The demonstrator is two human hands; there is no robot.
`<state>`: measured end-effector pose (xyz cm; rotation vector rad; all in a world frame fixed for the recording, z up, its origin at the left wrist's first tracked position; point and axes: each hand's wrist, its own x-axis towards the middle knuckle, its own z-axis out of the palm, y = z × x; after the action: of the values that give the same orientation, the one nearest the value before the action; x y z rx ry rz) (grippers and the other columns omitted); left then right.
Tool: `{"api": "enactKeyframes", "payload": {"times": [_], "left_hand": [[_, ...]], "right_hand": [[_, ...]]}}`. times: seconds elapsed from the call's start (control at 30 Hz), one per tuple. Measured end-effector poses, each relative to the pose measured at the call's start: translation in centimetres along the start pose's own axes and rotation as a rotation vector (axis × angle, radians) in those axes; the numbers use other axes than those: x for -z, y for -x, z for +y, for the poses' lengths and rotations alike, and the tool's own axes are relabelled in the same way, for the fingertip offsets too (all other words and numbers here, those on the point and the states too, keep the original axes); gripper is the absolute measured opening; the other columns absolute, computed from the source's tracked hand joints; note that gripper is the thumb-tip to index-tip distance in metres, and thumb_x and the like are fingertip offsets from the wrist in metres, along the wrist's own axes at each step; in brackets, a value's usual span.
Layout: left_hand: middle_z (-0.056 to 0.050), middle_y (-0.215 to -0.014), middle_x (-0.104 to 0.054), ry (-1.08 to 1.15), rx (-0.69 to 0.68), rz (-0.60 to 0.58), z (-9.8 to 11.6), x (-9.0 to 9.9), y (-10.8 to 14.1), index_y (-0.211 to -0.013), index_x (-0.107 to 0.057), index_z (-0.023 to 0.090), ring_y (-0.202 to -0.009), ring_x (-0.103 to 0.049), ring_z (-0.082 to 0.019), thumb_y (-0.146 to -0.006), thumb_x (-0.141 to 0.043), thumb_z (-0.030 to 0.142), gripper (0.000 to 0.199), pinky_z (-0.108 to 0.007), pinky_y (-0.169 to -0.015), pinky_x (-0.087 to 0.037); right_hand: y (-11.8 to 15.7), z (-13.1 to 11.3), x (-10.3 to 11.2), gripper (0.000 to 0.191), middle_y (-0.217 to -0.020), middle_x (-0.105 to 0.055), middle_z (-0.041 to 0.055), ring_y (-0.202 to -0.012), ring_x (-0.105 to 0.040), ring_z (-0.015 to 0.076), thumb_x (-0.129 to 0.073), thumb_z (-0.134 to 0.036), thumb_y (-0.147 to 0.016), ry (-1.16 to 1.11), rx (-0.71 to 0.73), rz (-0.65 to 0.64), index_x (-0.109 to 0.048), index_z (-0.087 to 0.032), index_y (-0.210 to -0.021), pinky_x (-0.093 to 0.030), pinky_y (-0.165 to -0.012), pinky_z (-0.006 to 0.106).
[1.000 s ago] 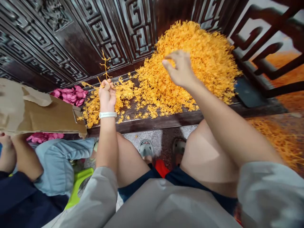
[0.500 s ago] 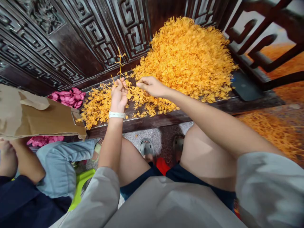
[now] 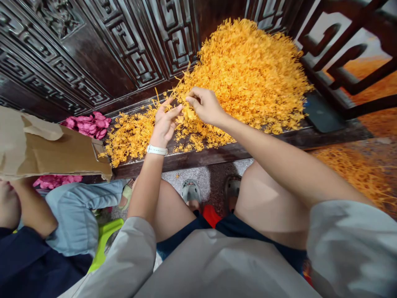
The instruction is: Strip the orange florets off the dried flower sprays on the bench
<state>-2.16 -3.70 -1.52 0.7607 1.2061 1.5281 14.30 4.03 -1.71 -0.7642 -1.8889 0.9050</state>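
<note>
My left hand [image 3: 165, 123], with a white band at its wrist, is raised over the bench with thumb and forefinger stretched toward the right. A thin orange stem [image 3: 156, 94] stands up from behind its fingers and appears held there; the exact grip is hidden. Close by on the right, my right hand [image 3: 205, 106] is closed in a pinch. A slim branched orange stem [image 3: 187, 68] rises near its fingertips, hard to make out against the heap of small orange plastic pieces [image 3: 251, 74]. A smaller spread of orange pieces [image 3: 125, 134] lies below and left of my left hand.
A dark carved bench back [image 3: 102, 45] rises behind. Left are a cardboard box [image 3: 68, 155], pink pieces [image 3: 88, 125] and another person's jeans-clad leg [image 3: 74, 215]. A dark phone-like slab [image 3: 324, 111] lies right; orange strands [image 3: 350, 169] cover the floor there.
My left hand has shifted right and its forefinger and thumb have spread. The branched stem that stood above it is now farther right, near my right hand, which has risen slightly.
</note>
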Motion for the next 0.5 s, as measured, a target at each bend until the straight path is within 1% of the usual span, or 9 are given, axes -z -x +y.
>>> {"api": "enactKeyframes", "payload": {"times": [0.07, 0.17, 0.27, 0.33, 0.37, 0.4, 0.43, 0.5], "left_hand": [[-0.005, -0.098, -0.079, -0.039, -0.027, 0.018, -0.1, 0.4, -0.3, -0.118, -0.07, 0.026, -0.08, -0.073, -0.017, -0.078, -0.09, 0.013, 0.046, -0.028, -0.072, -0.055], [-0.003, -0.084, -0.076, -0.084, -0.093, 0.079, -0.1, 0.6, -0.7, -0.102, -0.072, 0.024, -0.07, -0.069, -0.014, -0.077, -0.084, 0.006, 0.033, -0.027, -0.071, -0.056], [0.0, -0.074, -0.072, -0.141, -0.156, 0.132, -0.2, 0.0, -0.8, -0.091, -0.071, 0.024, -0.064, -0.067, -0.014, -0.077, -0.079, 0.005, 0.025, -0.028, -0.068, -0.057], [0.0, -0.072, -0.07, -0.167, -0.187, 0.143, -0.3, -0.6, -0.6, -0.085, -0.068, 0.024, -0.064, -0.067, -0.015, -0.077, -0.078, 0.003, 0.024, -0.029, -0.066, -0.057], [0.0, -0.071, -0.069, -0.174, -0.2, 0.151, -0.3, -0.7, -0.5, -0.082, -0.067, 0.023, -0.065, -0.068, -0.016, -0.077, -0.076, 0.001, 0.024, -0.029, -0.064, -0.057], [0.0, -0.07, -0.068, -0.178, -0.213, 0.158, -0.2, -0.7, -0.4, -0.08, -0.066, 0.023, -0.066, -0.069, -0.016, -0.077, -0.074, -0.001, 0.025, -0.028, -0.064, -0.056], [0.0, -0.07, -0.068, -0.179, -0.224, 0.168, -0.1, -0.4, -0.3, -0.078, -0.065, 0.022, -0.067, -0.069, -0.015, -0.078, -0.071, -0.003, 0.026, -0.027, -0.063, -0.056], [0.001, -0.07, -0.068, -0.154, -0.251, 0.196, 0.4, 0.6, -0.1, -0.078, -0.063, 0.021, -0.066, -0.068, -0.013, -0.079, -0.069, -0.005, 0.027, -0.024, -0.063, -0.056]], "right_hand": [[-0.1, 0.4, 0.1, 0.029, -0.078, -0.057, 0.0032, -0.079, -0.052, 0.0207, -0.065, -0.043, -0.102, -0.023, -0.005, 0.004, -0.057, -0.024, -0.081, -0.05, -0.08, 0.04], [-0.4, 1.3, -0.4, 0.033, -0.078, -0.059, 0.0041, -0.078, -0.054, 0.0208, -0.066, -0.045, -0.101, -0.1, -0.029, 0.033, -0.054, -0.024, -0.078, -0.05, -0.076, 0.039], [-1.4, 2.5, -1.6, 0.038, -0.078, -0.059, 0.0048, -0.077, -0.056, 0.0208, -0.067, -0.049, -0.1, -0.161, -0.095, 0.085, -0.05, -0.025, -0.076, -0.049, -0.069, 0.037], [-2.7, 3.8, -2.0, 0.041, -0.077, -0.058, 0.0047, -0.076, -0.057, 0.0205, -0.067, -0.052, -0.1, -0.17, -0.143, 0.136, -0.049, -0.025, -0.075, -0.048, -0.066, 0.036], [-3.5, 4.7, -1.7, 0.041, -0.076, -0.058, 0.0041, -0.075, -0.056, 0.0199, -0.065, -0.054, -0.101, -0.166, -0.174, 0.192, -0.048, -0.025, -0.076, -0.048, -0.065, 0.036], [-4.2, 5.8, -0.9, 0.042, -0.074, -0.056, 0.0032, -0.073, -0.055, 0.0188, -0.062, -0.055, -0.102, -0.159, -0.218, 0.274, -0.047, -0.026, -0.076, -0.047, -0.064, 0.035], [-5.0, 7.0, 0.2, 0.042, -0.072, -0.054, 0.0021, -0.071, -0.052, 0.0176, -0.058, -0.057, -0.104, -0.147, -0.263, 0.377, -0.046, -0.026, -0.077, -0.045, -0.063, 0.034], [-5.9, 9.5, 3.5, 0.044, -0.067, -0.048, -0.0012, -0.067, -0.046, 0.0145, -0.053, -0.059, -0.106, -0.112, -0.36, 0.581, -0.042, -0.027, -0.077, -0.042, -0.061, 0.033]]}}
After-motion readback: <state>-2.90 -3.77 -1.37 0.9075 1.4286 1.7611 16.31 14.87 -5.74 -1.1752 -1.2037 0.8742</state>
